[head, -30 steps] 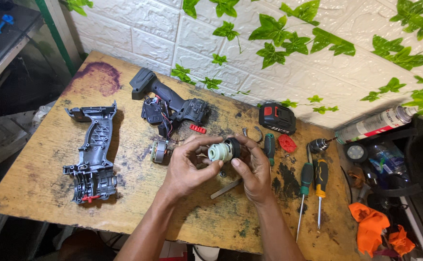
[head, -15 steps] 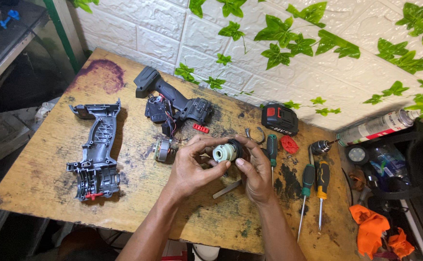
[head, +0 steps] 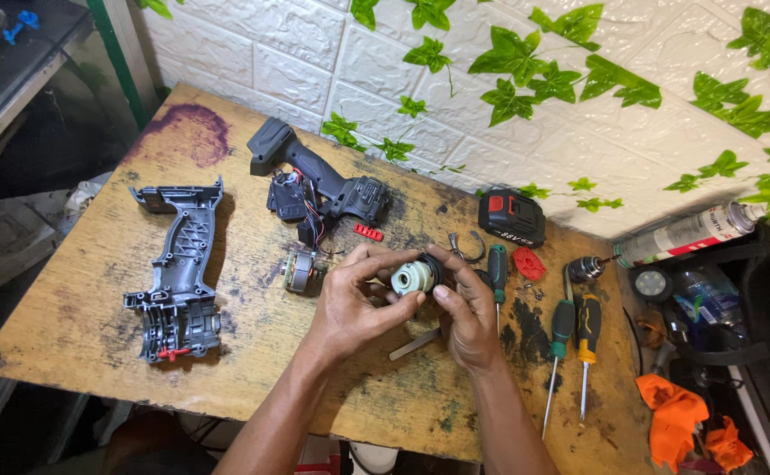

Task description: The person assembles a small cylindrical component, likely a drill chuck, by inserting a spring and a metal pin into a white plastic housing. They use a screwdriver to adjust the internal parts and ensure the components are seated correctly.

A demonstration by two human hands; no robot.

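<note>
Pale-green gear housing point(head: 414, 278), one, pinched in both grips: my left hand point(head: 354, 303) and right hand point(head: 466, 308) closed round it; three screwdrivers point(head: 561, 327) on desk point(head: 77, 290); one battery point(head: 512, 217).

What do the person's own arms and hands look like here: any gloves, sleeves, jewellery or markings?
Both hands, the left hand and the right hand, are bare, with no gloves. Both forearms are uncovered to the bottom edge of the picture, so no sleeve shows. No ring, watch or bracelet is visible, and no markings can be made out.
</note>
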